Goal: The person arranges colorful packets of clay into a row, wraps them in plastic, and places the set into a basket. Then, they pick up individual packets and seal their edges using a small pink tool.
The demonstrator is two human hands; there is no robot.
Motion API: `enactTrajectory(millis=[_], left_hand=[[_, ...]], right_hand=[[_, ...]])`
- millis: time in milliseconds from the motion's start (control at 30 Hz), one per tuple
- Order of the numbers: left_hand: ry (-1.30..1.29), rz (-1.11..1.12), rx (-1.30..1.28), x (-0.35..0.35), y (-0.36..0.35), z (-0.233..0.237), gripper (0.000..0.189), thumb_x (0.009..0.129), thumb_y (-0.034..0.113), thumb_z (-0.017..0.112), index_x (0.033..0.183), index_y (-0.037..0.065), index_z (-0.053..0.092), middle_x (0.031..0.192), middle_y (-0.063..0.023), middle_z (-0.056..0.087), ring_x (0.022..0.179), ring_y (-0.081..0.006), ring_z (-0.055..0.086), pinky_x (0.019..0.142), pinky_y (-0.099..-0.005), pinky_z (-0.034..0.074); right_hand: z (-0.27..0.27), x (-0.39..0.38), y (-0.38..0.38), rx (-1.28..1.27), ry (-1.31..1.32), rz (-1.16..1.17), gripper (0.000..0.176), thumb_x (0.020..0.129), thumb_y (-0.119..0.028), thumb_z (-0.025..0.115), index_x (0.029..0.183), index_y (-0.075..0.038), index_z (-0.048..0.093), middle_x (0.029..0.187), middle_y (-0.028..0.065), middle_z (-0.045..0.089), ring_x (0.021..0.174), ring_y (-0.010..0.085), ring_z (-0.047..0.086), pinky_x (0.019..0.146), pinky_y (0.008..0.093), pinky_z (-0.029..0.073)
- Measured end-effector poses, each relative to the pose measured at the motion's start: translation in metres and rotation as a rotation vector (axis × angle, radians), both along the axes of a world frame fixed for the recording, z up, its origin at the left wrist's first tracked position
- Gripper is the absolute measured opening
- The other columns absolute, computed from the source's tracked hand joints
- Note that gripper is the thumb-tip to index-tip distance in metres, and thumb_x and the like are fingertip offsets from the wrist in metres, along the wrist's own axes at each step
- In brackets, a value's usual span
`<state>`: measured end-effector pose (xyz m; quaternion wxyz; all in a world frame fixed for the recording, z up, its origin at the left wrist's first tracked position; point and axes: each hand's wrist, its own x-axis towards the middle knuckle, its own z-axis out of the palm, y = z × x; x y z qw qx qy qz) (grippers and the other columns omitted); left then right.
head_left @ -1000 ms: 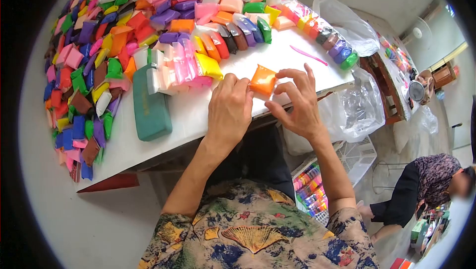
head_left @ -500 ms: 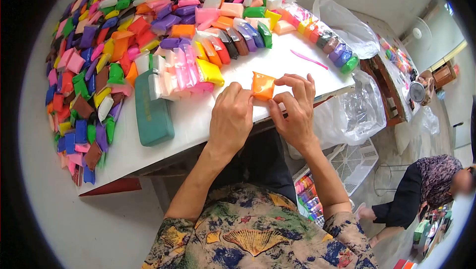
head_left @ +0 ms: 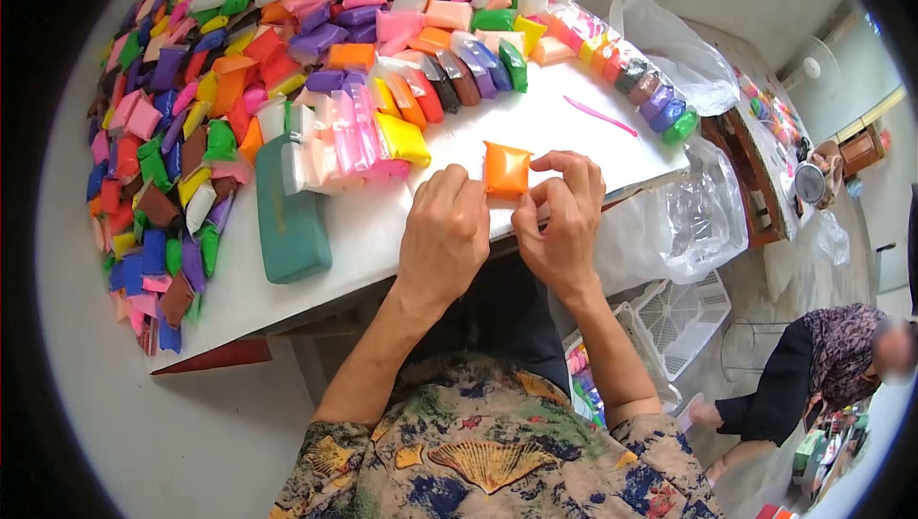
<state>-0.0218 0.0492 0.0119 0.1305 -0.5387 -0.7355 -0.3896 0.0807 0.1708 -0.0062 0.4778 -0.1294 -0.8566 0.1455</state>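
Observation:
A small orange packet (head_left: 505,168) stands on edge at the near rim of the white table (head_left: 363,232). My left hand (head_left: 443,232) grips its left side and my right hand (head_left: 562,218) pinches its right side between thumb and fingers. Just left of my hands lies a row of yellow, pink and white packets (head_left: 359,132). A green case (head_left: 290,216) lies flat beside that row.
A big heap of coloured packets (head_left: 191,108) covers the table's far and left parts. A pink stick (head_left: 598,116) lies to the right, near a long bag of coloured packets (head_left: 631,70). Clear plastic bags (head_left: 684,218) hang off the right edge. Another person (head_left: 822,366) bends over at lower right.
My right hand has closed in on the orange packet, from spread fingers to a pinch. The packet has turned more upright between both hands.

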Motion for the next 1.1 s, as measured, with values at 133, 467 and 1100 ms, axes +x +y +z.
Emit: enactTrajectory(millis=[133, 467, 1100], left_hand=[[0.011, 0.015, 0.026, 0.002, -0.002, -0.003, 0.007, 0.083, -0.002, 0.063, 0.088, -0.002, 0.058, 0.087, -0.0155, 0.052, 0.086, -0.0337, 0.057, 0.079, -0.0438, 0.047], [0.045, 0.045, 0.178, 0.008, -0.012, -0.010, 0.018, 0.082, -0.003, 0.065, 0.100, -0.003, 0.060, 0.091, -0.0147, 0.053, 0.087, -0.0326, 0.057, 0.080, -0.0431, 0.047], [0.000, 0.184, 0.325, 0.006, -0.028, -0.008, 0.035, 0.086, -0.006, 0.064, 0.120, -0.003, 0.060, 0.100, -0.0180, 0.060, 0.083, -0.0325, 0.061, 0.071, -0.0400, 0.051]], right_hand=[[0.004, 0.011, -0.001, -0.047, -0.068, -0.012, 0.013, 0.072, -0.006, 0.069, 0.078, -0.004, 0.058, 0.107, 0.0114, 0.060, 0.107, 0.0331, 0.054, 0.102, 0.0516, 0.036], [0.039, 0.018, -0.029, -0.543, 0.027, -0.113, 0.039, 0.090, -0.018, 0.072, 0.117, 0.007, 0.059, 0.094, 0.0154, 0.063, 0.061, 0.0189, 0.057, 0.059, 0.0324, 0.048], [0.041, -0.010, -0.032, -0.780, 0.102, 0.153, 0.040, 0.086, -0.007, 0.075, 0.119, 0.006, 0.057, 0.098, 0.0098, 0.064, 0.065, 0.0097, 0.060, 0.056, 0.0241, 0.049]])
